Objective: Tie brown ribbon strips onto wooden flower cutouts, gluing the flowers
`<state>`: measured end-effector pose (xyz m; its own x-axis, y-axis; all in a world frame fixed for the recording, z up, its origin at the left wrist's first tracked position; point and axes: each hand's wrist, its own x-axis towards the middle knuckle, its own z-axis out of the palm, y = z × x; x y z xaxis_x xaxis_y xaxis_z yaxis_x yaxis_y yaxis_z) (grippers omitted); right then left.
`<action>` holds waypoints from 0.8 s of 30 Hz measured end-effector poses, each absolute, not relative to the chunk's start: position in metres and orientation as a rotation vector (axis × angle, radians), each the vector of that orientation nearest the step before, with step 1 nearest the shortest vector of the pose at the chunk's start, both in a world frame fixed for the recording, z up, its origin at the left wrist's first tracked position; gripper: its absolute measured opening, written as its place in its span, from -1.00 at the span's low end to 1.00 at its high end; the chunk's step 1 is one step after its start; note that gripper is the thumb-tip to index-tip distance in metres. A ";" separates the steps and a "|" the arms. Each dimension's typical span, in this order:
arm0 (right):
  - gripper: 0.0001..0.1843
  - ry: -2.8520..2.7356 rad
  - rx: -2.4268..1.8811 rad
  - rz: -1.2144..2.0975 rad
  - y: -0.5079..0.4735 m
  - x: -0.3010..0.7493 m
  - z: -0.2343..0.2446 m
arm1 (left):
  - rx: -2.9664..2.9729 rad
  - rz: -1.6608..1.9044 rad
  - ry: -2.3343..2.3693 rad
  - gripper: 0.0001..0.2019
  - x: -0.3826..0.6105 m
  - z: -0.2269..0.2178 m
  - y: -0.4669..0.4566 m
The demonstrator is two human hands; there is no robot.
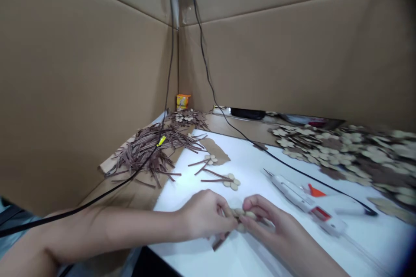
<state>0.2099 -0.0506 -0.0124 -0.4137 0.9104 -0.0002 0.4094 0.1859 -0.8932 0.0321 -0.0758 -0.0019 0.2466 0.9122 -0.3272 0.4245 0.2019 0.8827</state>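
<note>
My left hand [204,218] and my right hand [269,221] meet over the white tabletop [260,169], fingers pinched together on a small pale wooden flower piece [242,216]. A thin brown stick [220,242] pokes out below my left fingers. Two finished pieces, each a pale flower with brown stems, lie just beyond: the nearer flower piece [231,181] and the farther flower piece [209,160]. A white glue gun [305,202] with red trim lies on the table right of my hands.
A heap of brown sticks [149,151] lies at the left. A large pile of pale flower cutouts [351,151] spreads along the right. Black cables [208,82] hang from the corner. A small yellow box [183,101] stands at the back. Cardboard walls [81,82] enclose the table.
</note>
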 end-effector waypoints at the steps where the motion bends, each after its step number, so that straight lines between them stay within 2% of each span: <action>1: -0.74 -1.842 -1.223 1.244 -0.053 0.209 -0.008 | 1.492 0.589 1.368 -0.86 0.029 -0.001 -0.076; 4: -0.65 -1.702 -1.206 1.387 -0.054 0.208 0.002 | 1.718 0.694 1.360 -0.80 0.023 0.008 -0.073; 9: -0.61 -1.513 -1.150 1.454 -0.051 0.208 0.002 | 1.705 0.700 1.294 -0.77 0.025 0.020 -0.064; 16: -0.67 -1.489 -1.100 1.388 -0.051 0.206 -0.005 | 1.366 0.746 1.131 -0.77 0.034 0.006 -0.057; 24: -0.72 -1.585 -1.158 1.311 -0.053 0.205 0.000 | 1.393 0.733 1.175 -0.74 0.030 0.010 -0.058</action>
